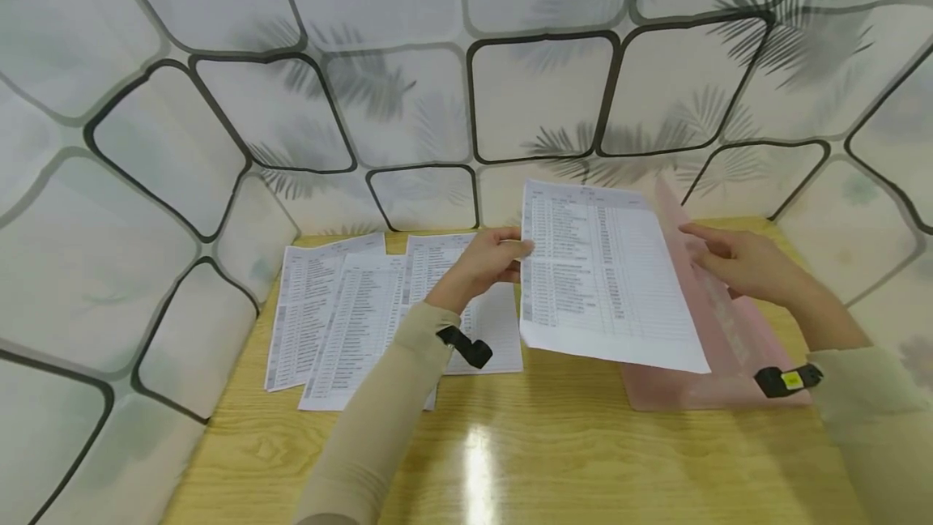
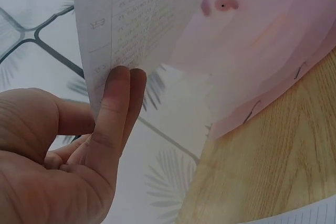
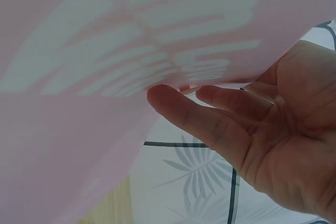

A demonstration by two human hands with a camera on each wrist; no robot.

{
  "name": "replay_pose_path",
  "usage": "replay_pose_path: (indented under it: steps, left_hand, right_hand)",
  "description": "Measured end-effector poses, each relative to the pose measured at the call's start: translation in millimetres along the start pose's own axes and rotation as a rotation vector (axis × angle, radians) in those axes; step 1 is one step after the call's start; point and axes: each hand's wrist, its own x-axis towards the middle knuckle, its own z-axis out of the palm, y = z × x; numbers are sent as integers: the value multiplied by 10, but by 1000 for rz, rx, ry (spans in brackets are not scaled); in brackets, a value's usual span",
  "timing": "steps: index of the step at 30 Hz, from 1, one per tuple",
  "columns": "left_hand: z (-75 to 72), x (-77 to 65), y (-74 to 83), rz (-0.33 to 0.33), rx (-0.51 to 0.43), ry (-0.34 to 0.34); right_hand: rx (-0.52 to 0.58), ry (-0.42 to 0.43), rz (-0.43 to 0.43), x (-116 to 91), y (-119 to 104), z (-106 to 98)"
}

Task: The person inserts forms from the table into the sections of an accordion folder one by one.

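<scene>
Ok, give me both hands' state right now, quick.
Left hand: closed, pinching the printed table sheet at its edge.
Right hand: closed, holding the pink plastic folder.

The raised sheet (image 1: 649,290), its print (image 1: 572,258) too small to read, hides part of the pink folder (image 1: 738,347).

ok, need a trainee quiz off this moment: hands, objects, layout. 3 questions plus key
1. Which hand grips the held-up white printed paper?

2. True or false: in the head view, the white printed pages lying flat on the yellowish wood-grain tabletop are left of the translucent pink plastic folder.

3. The right hand is touching:
A) a metal stapler
B) the folder
C) a glass cup

Key
1. The left hand.
2. True.
3. B.
</scene>
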Motion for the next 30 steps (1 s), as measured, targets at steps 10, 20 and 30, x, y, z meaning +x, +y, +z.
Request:
replay_pose_path:
  steps: [10, 20, 30]
  left_hand:
    - [196, 66, -41, 0, -10, 80]
    - [339, 90, -58, 25, -25, 88]
    - [507, 162, -96, 37, -30, 81]
  right_hand:
    - [-3, -1, 8, -2, 31, 20]
    - [-19, 15, -12, 26, 8, 21]
    - [-8, 2, 1, 2, -5, -14]
